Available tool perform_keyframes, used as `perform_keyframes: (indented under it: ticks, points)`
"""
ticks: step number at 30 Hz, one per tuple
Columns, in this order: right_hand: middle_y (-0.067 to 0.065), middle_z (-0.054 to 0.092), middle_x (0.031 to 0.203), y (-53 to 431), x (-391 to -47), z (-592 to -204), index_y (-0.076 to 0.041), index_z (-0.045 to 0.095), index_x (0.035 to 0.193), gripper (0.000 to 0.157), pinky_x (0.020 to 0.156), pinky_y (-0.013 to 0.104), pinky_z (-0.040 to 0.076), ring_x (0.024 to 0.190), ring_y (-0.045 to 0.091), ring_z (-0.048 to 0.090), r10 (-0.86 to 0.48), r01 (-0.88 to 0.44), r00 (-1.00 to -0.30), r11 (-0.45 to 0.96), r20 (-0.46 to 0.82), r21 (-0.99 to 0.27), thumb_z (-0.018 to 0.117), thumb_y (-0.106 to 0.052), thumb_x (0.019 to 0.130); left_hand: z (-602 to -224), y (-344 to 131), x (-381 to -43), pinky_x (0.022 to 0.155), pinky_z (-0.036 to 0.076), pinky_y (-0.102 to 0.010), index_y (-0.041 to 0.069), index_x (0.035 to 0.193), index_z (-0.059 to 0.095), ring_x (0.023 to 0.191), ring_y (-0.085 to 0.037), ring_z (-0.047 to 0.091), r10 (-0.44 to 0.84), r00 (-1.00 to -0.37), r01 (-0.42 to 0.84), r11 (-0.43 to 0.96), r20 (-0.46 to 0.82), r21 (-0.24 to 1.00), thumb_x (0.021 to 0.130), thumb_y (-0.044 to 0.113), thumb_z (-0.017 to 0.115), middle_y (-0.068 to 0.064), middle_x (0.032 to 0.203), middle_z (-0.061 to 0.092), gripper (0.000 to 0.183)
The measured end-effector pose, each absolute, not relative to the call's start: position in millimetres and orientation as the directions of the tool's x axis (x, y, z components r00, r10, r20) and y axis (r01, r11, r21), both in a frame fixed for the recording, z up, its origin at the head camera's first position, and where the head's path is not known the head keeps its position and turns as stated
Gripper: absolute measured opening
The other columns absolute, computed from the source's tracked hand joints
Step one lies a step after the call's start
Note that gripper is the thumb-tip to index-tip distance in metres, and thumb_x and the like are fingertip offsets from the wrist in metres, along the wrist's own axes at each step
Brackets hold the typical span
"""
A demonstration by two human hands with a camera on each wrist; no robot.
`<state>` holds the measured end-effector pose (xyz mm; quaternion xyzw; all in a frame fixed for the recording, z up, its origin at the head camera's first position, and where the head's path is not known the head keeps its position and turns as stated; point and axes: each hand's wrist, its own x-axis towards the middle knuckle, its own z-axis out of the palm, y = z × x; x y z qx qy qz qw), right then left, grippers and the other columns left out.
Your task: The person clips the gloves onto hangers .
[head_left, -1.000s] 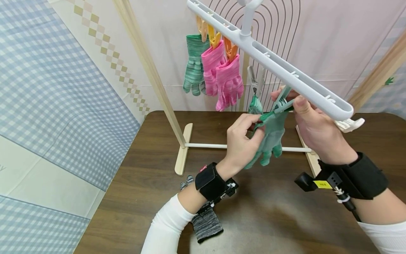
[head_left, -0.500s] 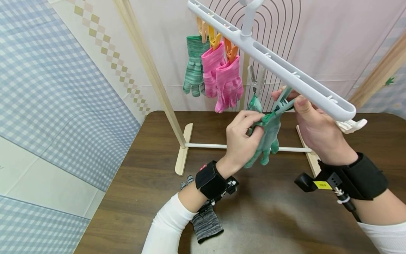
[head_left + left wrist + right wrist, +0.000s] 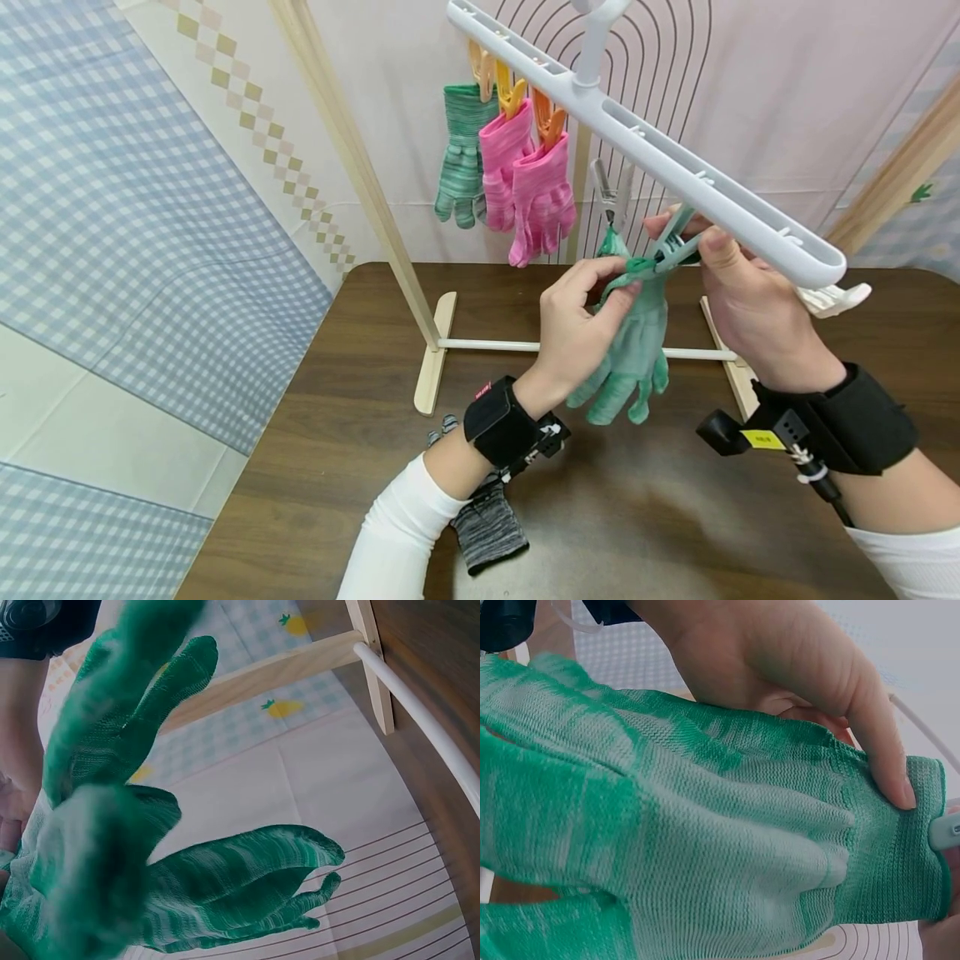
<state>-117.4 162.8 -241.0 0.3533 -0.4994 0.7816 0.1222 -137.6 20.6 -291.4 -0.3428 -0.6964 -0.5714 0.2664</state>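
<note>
In the head view my left hand (image 3: 573,329) pinches the cuff of a green knit glove (image 3: 633,350) between thumb and fingers. My right hand (image 3: 757,308) squeezes a pale teal clothespin (image 3: 678,242) under the right half of a white hanger bar (image 3: 675,162). The clothespin's tip overlaps the glove's cuff. From the right wrist, the glove (image 3: 735,817) stretches across the picture, with the left thumb on its cuff and the clothespin (image 3: 946,831) at the cuff's edge. Just behind hangs a second green glove (image 3: 613,242) from a grey clothespin (image 3: 611,196).
Further left on the bar, a green glove (image 3: 459,158) and two pink gloves (image 3: 542,200) hang from orange and yellow clothespins. A grey-black glove (image 3: 487,529) lies on the brown table (image 3: 337,500) under the left forearm. White clips (image 3: 832,298) show beyond the right hand.
My left hand has shifted slightly right, bringing the cuff closer to the clothespin. The glove's fingers now hang lower and spread wider. My right hand stays nearly in place.
</note>
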Motion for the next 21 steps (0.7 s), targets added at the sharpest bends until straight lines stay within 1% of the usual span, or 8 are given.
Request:
perform_keyframes:
  ticks: [4, 7, 13, 16, 21]
  points:
    - [0.015, 0.061, 0.099, 162, -119, -242, 0.012, 0.049, 0.114, 0.039, 0.098, 0.032, 0.022, 0.105, 0.025, 0.045, -0.152, -0.547, -0.708, -0.499, 0.69, -0.672, 0.054, -0.014, 0.085, -291, 21, -138, 0.067, 0.044, -0.013, -0.001, 0.099, 0.06, 0.077, -0.013, 0.055, 0.164, -0.627, 0.778, 0.11, 0.761, 0.618, 0.084, 0.009, 0.057, -0.012, 0.093, 0.061, 0.018]
    - [0.016, 0.061, 0.099, 162, -119, -243, 0.012, 0.049, 0.114, 0.039, 0.098, 0.032, 0.023, 0.105, 0.025, 0.045, -0.152, -0.544, -0.706, -0.51, 0.692, -0.666, 0.054, -0.014, 0.085, -291, 21, -138, 0.068, 0.045, -0.013, -0.001, 0.099, 0.06, 0.077, -0.013, 0.055, 0.158, -0.63, 0.776, 0.113, 0.76, 0.62, 0.084, 0.009, 0.057, -0.012, 0.093, 0.061, 0.018]
    - [0.014, 0.058, 0.105, 164, -114, -248, 0.009, 0.049, 0.113, 0.034, 0.101, 0.031, 0.02, 0.109, 0.025, 0.043, -0.186, -0.508, -0.726, -0.503, 0.662, -0.699, 0.05, -0.015, 0.089, -294, 22, -138, 0.068, 0.045, -0.013, 0.0, 0.1, 0.06, 0.078, -0.013, 0.056, 0.158, -0.644, 0.765, 0.11, 0.749, 0.634, 0.084, 0.01, 0.057, -0.011, 0.095, 0.061, 0.019]
    - [0.015, 0.058, 0.105, 165, -114, -250, 0.01, 0.048, 0.114, 0.034, 0.102, 0.031, 0.02, 0.109, 0.026, 0.043, -0.19, -0.514, -0.708, -0.522, 0.681, -0.681, 0.05, -0.013, 0.089, -296, 21, -138, 0.067, 0.045, -0.013, 0.0, 0.099, 0.06, 0.077, -0.012, 0.055, 0.162, -0.65, 0.76, 0.105, 0.743, 0.642, 0.085, 0.011, 0.057, -0.01, 0.095, 0.061, 0.018]
    - [0.017, 0.059, 0.104, 166, -113, -253, 0.012, 0.046, 0.116, 0.036, 0.101, 0.031, 0.024, 0.107, 0.026, 0.046, -0.183, -0.519, -0.687, -0.554, 0.703, -0.651, 0.051, -0.011, 0.089, -298, 22, -137, 0.065, 0.044, -0.013, 0.001, 0.099, 0.06, 0.075, -0.011, 0.054, 0.168, -0.652, 0.758, 0.104, 0.74, 0.644, 0.085, 0.012, 0.057, -0.01, 0.094, 0.061, 0.018]
